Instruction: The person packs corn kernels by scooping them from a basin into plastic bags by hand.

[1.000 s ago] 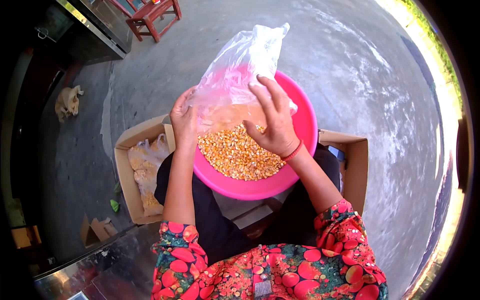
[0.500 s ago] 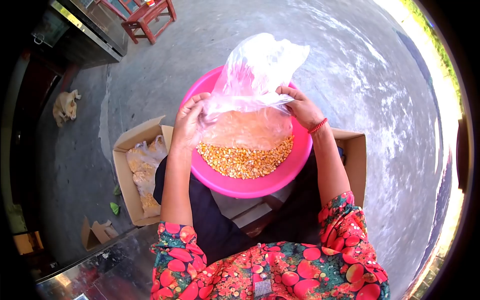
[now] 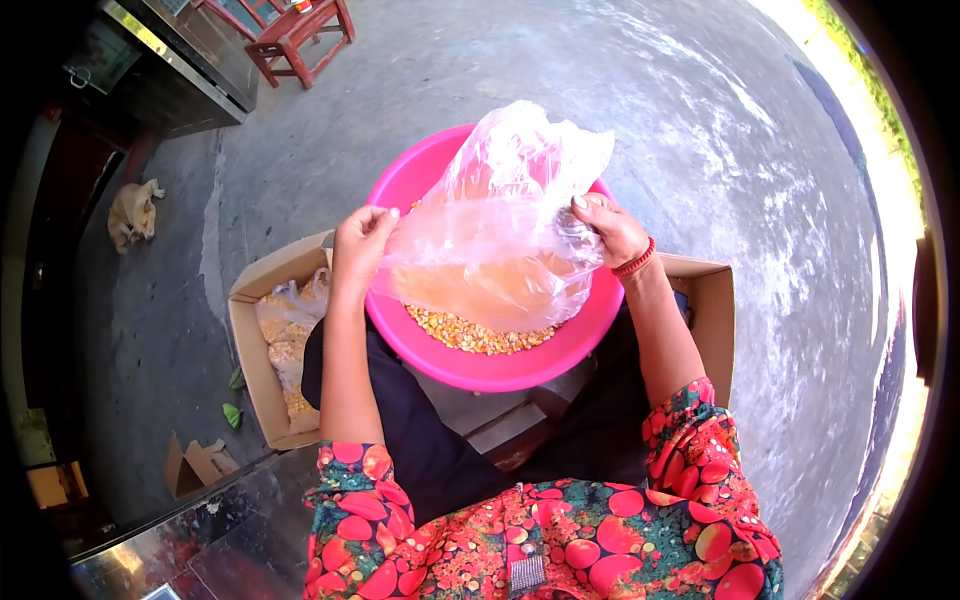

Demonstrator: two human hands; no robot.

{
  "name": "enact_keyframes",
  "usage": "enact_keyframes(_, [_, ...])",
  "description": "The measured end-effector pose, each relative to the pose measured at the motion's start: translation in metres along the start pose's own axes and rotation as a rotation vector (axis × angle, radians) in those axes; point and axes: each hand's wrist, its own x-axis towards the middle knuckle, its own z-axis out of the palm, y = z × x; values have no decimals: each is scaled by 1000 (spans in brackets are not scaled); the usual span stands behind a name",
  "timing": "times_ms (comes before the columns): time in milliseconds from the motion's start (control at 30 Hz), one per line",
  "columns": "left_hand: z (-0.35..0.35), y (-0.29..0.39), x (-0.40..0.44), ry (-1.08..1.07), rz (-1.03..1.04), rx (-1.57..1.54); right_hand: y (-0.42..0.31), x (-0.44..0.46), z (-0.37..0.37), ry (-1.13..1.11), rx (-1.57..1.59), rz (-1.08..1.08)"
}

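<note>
A clear plastic bag (image 3: 490, 235) is stretched between both hands above a pink basin (image 3: 470, 372). My left hand (image 3: 361, 247) pinches the bag's left edge. On the other side my right hand (image 3: 612, 232), with a red bracelet at the wrist, grips the bag's right edge. The far part of the bag stands up crumpled over the basin's far rim. Corn kernels (image 3: 478, 335) show in the basin below the near edge of the bag; the bag covers the rest of them.
On the left, a cardboard box (image 3: 258, 372) holds bagged corn (image 3: 290, 345). Another cardboard box (image 3: 712, 325) stands on the right. A red wooden chair (image 3: 298, 38) is at the back, and a dog (image 3: 133, 214) lies on the concrete floor (image 3: 740, 200).
My right hand has moved outward and closed on the bag's right edge. The bag has been spread wider and lowered toward me, covering more of the corn.
</note>
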Motion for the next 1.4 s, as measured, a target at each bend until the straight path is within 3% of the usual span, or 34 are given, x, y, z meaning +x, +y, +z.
enact_keyframes(33, [10,7,-3,0,-1,0,10,6,-10,0,0,1])
enact_keyframes(100, [27,28,-7,271,483,219,25,16,-23,62,23,37])
enact_keyframes(167, [36,57,-26,236,586,276,29,20,-25,103,31,46])
enact_keyframes(267, [53,71,-38,263,898,758,27,17,-14,110,22,48])
enact_keyframes(367, [60,50,-35,225,876,903,27,19,-11,103,16,55])
enact_keyframes(400, [57,45,-31,77,597,555,24,18,-9,-74,45,64])
enact_keyframes(433, [56,41,-29,-68,313,208,22,18,-7,-91,-29,26])
enact_keyframes(467, [56,37,-29,-80,177,-6,19,17,-6,-106,-102,-12])
enact_keyframes(500, [54,35,-28,-83,177,-7,14,17,-1,-118,-175,-52])
enact_keyframes(600, [40,33,-28,-384,51,-180,-9,26,9,93,-520,-120])
enact_keyframes(633, [34,34,-28,-385,49,-180,-15,24,15,191,-654,-147])
enact_keyframes(667, [25,35,-27,-589,-82,-201,-21,23,21,292,-783,-161])
enact_keyframes(700, [21,43,-28,-791,-215,-221,-21,23,23,331,-629,-156])
enact_keyframes(767, [24,56,-40,-775,-226,-255,-15,26,22,371,-769,-221])
enact_keyframes(833, [29,66,-50,-337,-241,-440,-17,27,35,412,-908,-285])
enact_keyframes(867, [10,31,-33,-447,-266,-547,-23,25,50,487,-1033,-459])
enact_keyframes(900, [15,40,-35,-446,-265,-548,-31,21,64,558,-1155,-638])
enact_keyframes(967, [28,66,-40,-190,-353,-575,-40,11,79,397,-1253,-804])
enact_keyframes(1000, [26,54,-36,-269,-360,-556,-42,7,90,288,-1329,-932])
enact_keyframes(1033, [29,55,-36,-266,-360,-556,-40,0,107,253,-1290,-822])
enact_keyframes(1100, [41,57,-40,-367,-357,-499,-31,1,121,74,-1406,-867])
enact_keyframes(1167, [29,42,-34,-502,-307,-413,-8,9,118,102,-1546,-795])
enact_keyframes(1233, [23,40,-31,-524,-349,-651,9,14,94,-56,-1536,-427])
enact_keyframes(1300, [20,46,-32,-478,-290,-651,10,13,87,-141,-1371,-435])
enact_keyframes(1367, [18,49,-30,-333,-233,-348,-2,7,94,-122,-1000,7])
enact_keyframes(1400, [20,39,-25,-400,-136,-295,10,11,80,-40,-1008,-113])
